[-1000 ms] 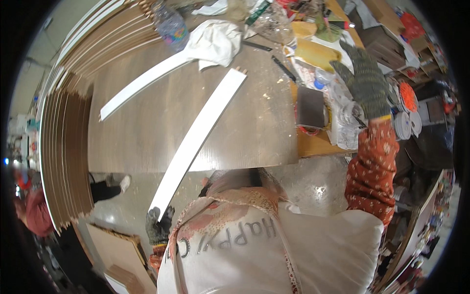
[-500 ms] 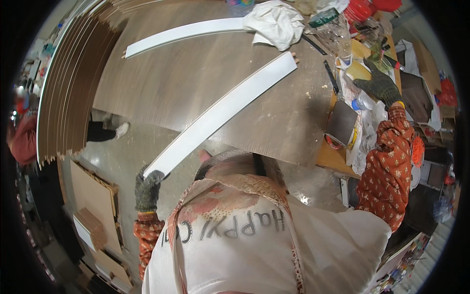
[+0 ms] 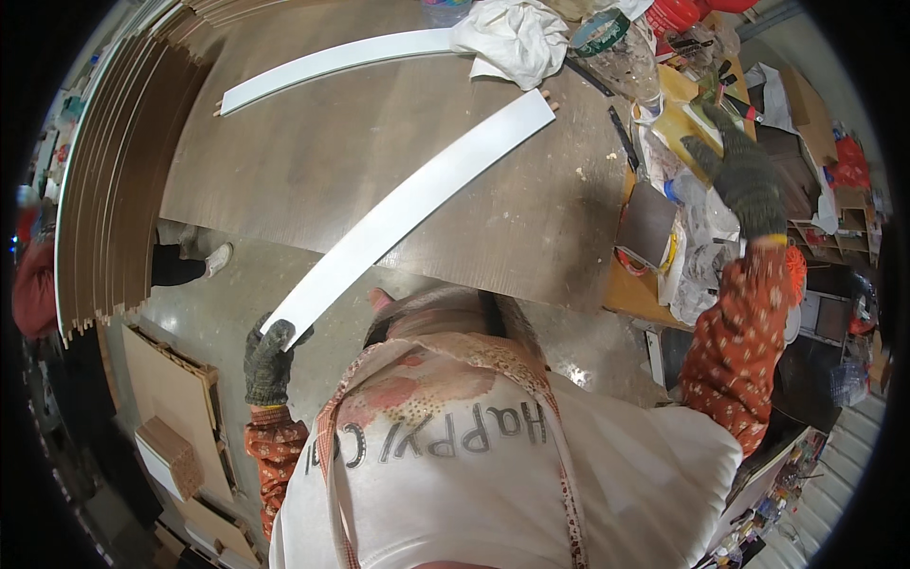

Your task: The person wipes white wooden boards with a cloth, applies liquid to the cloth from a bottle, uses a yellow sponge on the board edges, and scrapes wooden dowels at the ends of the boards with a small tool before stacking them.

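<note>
A long white board (image 3: 417, 199) slants over the brown wood-grain table, with small dowel-like pegs at its far end. Its near end juts past the table edge, where my left hand (image 3: 270, 358) in a dark grey knit glove is closed around it. Far to the right, my right hand (image 3: 747, 180), gloved alike, reaches over the cluttered side bench. Its thumb and fingers are spread beside a yellow sheet-like item (image 3: 684, 119); the fingertips are partly blurred. A second white board (image 3: 332, 62) lies farther back, one end under a crumpled white cloth (image 3: 514, 43).
A tall stack of brown panels (image 3: 133, 180) stands at the left. Two black strips (image 3: 623, 137) lie near the table's right edge. The bench (image 3: 645, 302) holds plastic wrap, red items and tools. Board pieces (image 3: 175, 398) rest low at the left; another person's leg (image 3: 180, 266) shows there.
My right hand has moved farther forward over the bench, toward the yellow item. My left hand keeps its hold on the board. The whole view has shifted slightly.
</note>
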A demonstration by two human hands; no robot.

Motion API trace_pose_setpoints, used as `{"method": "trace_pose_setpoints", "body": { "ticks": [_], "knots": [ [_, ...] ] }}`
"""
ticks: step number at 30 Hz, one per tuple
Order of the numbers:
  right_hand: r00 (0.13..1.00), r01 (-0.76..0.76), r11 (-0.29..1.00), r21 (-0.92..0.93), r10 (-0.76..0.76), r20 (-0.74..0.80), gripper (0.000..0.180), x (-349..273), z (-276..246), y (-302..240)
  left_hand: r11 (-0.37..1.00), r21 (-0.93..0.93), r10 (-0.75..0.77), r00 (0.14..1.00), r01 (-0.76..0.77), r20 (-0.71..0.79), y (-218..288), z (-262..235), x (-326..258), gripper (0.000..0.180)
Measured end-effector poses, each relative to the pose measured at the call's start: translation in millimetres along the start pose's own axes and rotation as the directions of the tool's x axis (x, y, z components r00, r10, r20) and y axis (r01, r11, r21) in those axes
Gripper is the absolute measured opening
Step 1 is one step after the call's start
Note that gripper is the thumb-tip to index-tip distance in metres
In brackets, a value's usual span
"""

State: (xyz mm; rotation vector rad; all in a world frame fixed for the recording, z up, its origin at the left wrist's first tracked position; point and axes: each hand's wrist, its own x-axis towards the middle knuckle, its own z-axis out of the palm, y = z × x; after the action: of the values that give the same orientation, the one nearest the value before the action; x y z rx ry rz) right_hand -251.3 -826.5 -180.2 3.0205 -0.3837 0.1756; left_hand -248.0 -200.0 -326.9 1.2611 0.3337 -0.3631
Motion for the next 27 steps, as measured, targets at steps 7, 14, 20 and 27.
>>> {"method": "trace_pose_setpoints", "body": {
  "ticks": [7, 14, 20, 27],
  "knots": [
    [0.940, -0.126, 0.959, -0.252, 0.197, 0.280, 0.065, -87, 36, -86, 0.989, -0.098, -0.109, 0.994, 0.110, 0.013, 2, -1, 10, 0.033],
    [0.810, -0.507, 0.860, -0.066, 0.501, 0.304, 0.079, -94, 51, -108, 0.981, -0.045, -0.178, 0.973, 0.186, 0.146, 23, -6, 33, 0.034],
    [0.983, -0.124, 0.966, 0.225, 0.150, -0.103, 0.068, -90, 15, -162, 0.982, -0.051, -0.170, 0.966, 0.183, 0.196, 29, -30, 36, 0.035],
    [0.963, 0.269, 0.961, 0.065, -0.266, -0.054, 0.053, 0, 30, -244, 0.935, -0.254, -0.186, 0.953, 0.246, 0.240, 13, -53, 37, 0.025]
  ]
}}
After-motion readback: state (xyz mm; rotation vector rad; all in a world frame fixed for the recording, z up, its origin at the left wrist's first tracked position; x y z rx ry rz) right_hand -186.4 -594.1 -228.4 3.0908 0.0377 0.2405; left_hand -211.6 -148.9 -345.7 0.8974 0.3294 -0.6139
